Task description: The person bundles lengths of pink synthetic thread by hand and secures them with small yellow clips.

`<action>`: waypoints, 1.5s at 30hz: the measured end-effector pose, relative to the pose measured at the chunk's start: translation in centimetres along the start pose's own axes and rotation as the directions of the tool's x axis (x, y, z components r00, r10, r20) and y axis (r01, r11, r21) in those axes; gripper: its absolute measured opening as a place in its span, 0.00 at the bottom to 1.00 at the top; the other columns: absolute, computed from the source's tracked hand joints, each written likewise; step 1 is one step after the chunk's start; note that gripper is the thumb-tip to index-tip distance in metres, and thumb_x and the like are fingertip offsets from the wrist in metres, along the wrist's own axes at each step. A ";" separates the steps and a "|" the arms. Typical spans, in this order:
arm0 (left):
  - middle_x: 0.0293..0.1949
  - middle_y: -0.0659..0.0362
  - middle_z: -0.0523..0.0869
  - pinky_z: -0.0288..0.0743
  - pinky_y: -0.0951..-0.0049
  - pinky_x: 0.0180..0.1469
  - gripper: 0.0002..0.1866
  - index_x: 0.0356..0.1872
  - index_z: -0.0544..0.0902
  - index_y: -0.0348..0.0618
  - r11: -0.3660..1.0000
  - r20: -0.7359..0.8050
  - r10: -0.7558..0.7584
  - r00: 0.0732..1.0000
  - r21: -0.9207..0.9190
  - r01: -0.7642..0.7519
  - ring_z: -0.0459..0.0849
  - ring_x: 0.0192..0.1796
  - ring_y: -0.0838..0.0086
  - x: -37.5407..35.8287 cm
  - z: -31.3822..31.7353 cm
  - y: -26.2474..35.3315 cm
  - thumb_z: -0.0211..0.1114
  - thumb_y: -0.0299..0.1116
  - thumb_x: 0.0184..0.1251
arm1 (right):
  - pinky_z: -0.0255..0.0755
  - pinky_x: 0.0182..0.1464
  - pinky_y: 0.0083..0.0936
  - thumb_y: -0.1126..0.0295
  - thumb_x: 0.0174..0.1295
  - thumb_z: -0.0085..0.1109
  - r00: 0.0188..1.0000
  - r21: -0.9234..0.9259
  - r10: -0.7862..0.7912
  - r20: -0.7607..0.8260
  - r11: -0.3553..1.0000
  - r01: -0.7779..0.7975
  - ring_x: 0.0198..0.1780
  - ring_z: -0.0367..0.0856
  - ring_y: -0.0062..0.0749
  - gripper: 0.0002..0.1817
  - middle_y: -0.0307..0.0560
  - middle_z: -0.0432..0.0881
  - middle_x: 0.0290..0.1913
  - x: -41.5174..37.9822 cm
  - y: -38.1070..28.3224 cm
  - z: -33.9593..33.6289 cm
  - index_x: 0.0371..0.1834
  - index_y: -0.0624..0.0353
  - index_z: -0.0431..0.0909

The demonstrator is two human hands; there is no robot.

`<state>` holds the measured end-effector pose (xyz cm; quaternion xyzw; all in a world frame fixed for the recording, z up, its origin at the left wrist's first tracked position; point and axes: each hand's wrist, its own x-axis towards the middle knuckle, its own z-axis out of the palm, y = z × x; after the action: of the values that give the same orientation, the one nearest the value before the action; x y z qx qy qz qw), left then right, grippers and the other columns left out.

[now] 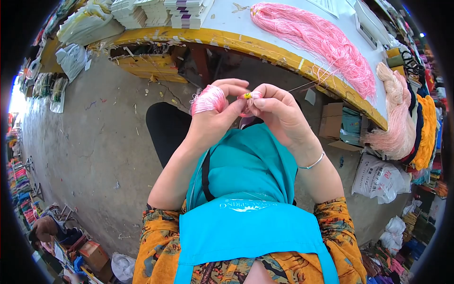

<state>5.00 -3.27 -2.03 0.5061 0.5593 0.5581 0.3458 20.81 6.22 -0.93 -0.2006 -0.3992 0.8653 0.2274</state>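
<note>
Pink thread point(209, 99) is wrapped in a thick bundle around the back of my left hand point(215, 120). That hand's fingers are bent, and its thumb and fingertips meet my right hand point(282, 110) above my lap. My right hand is closed in a pinch on a pink strand. A small yellow band point(247, 95) shows between the fingertips of both hands. A thin strand runs from my right hand toward the table. On the tabletop lies a long, loose pink skein of thread point(314, 35). The exact grip under the fingertips is partly hidden.
A white table point(227, 21) with a worn yellow edge curves ahead of me. Stacks of cards point(184, 13) stand at its left. Pale pink and orange skeins point(424, 132) hang at the right, above a white sack point(379, 177). An open cardboard box point(331, 120) is beneath the table.
</note>
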 end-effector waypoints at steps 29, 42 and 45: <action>0.33 0.64 0.82 0.71 0.85 0.28 0.10 0.46 0.80 0.35 0.910 0.137 -0.358 0.924 -0.170 0.378 0.76 0.29 0.88 -0.5 -1.6 1.2 0.63 0.30 0.70 | 0.66 0.30 0.14 0.71 0.65 0.54 0.987 -0.404 0.158 0.037 0.906 -0.130 0.28 0.71 0.11 0.08 0.35 0.80 0.27 -0.2 -1.8 -1.1 0.34 0.64 0.81; 0.35 0.63 0.84 0.76 0.81 0.39 0.10 0.46 0.83 0.33 0.954 -0.036 -0.221 0.975 -0.216 0.208 0.81 0.34 0.83 -1.0 -2.0 0.1 0.64 0.28 0.69 | 0.51 0.24 0.11 0.70 0.71 0.50 0.996 -0.390 -0.086 -0.034 0.919 0.066 0.22 0.58 0.08 0.12 0.28 0.67 0.20 -0.9 -2.7 -1.1 0.40 0.66 0.82; 0.26 0.68 0.80 0.59 0.88 0.26 0.07 0.40 0.85 0.37 0.851 0.079 -0.390 0.918 -0.351 0.391 0.70 0.25 0.90 -1.1 0.2 1.8 0.62 0.29 0.69 | 0.56 0.27 0.10 0.72 0.71 0.49 0.989 -0.491 -0.150 -0.004 0.861 0.129 0.23 0.63 0.10 0.11 0.30 0.71 0.21 -0.8 -1.3 -0.4 0.42 0.67 0.81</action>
<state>5.76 -4.54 -0.52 0.3113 0.5377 0.5680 0.5398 22.04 6.77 -0.01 -0.2403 -0.6137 0.7129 0.2394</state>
